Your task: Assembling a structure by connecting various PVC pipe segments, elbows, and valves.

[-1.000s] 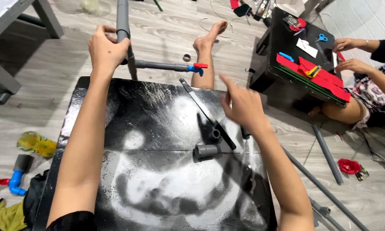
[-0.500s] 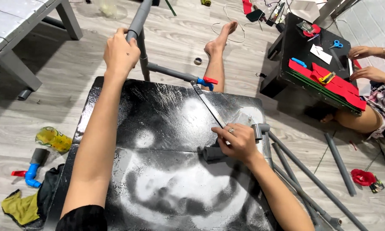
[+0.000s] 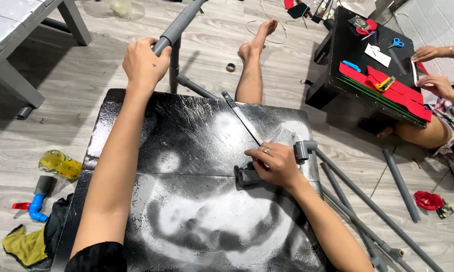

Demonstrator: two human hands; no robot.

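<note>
My left hand [image 3: 144, 63] grips a grey plastic pipe assembly [image 3: 179, 27] that stands beyond the far edge of a black, white-smeared table [image 3: 197, 216]. My right hand [image 3: 275, 163] rests on the table's right side, fingers closed over a short grey pipe fitting [image 3: 248, 177]. Another grey elbow fitting [image 3: 303, 150] sits just right of that hand at the table's edge. A thin saw blade [image 3: 242, 117] lies diagonally on the table above my right hand. My bare foot [image 3: 254, 48] stretches out past the table on the wooden floor.
Long grey pipes [image 3: 378, 211] lie on the floor at the right. Another person's hands [image 3: 433, 83] work at a low black table [image 3: 368, 65] with red sheets, top right. A blue fitting [image 3: 35, 206], yellow bottle [image 3: 58, 163] and rags lie left. A grey bench [image 3: 20, 30] stands top left.
My right hand came down from the air onto the table and closed over the short grey fitting. My left hand stayed on the upright pipe.
</note>
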